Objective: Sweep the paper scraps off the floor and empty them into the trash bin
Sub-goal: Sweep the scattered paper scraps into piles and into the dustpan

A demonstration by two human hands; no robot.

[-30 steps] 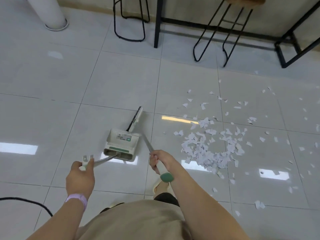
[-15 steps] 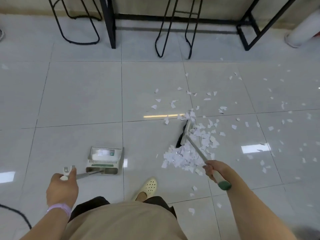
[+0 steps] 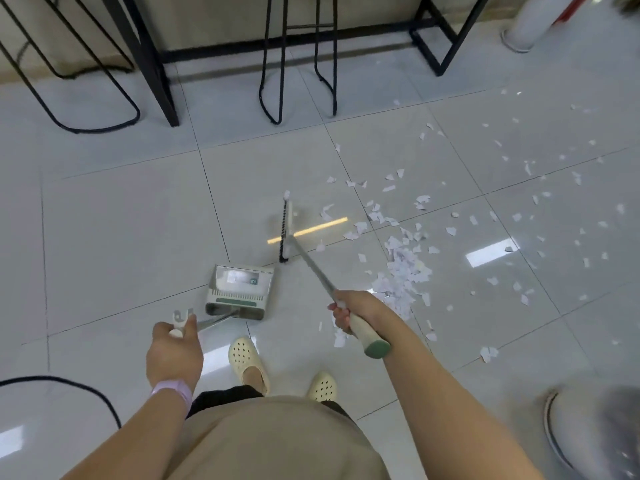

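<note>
Head view looks down on a pale tiled floor [image 3: 131, 209]. Left hand [image 3: 175, 355] is curled round the cream grip of the dustpan handle, thumb side up, with a pink band [image 3: 173, 391] on the wrist. From that grip a metal rod runs forward to the dustpan [image 3: 240, 292], which sits flat on the floor just ahead of the left foot, its open mouth facing away from the person. Right hand [image 3: 351, 311] is wrapped round the cream upper part of the broom [image 3: 311, 268] handle, just above the green end cap; the fingers fold fully over the handle. The handle slants forward and left to the broom head [image 3: 286, 230], which stands on the floor just beyond the dustpan's far right corner, bristles on its left side. Paper scraps [image 3: 405, 271] lie to the right of the broom: the thickest heap is by the right hand, and loose bits spread well out toward the far right. A few scraps lie close behind the right hand. Cream clogs [image 3: 247, 362] show below. Black metal stool legs [image 3: 298, 64] stand at the far edge. At the lower right is a blurred round thing, perhaps a bin [image 3: 595, 431].
</note>
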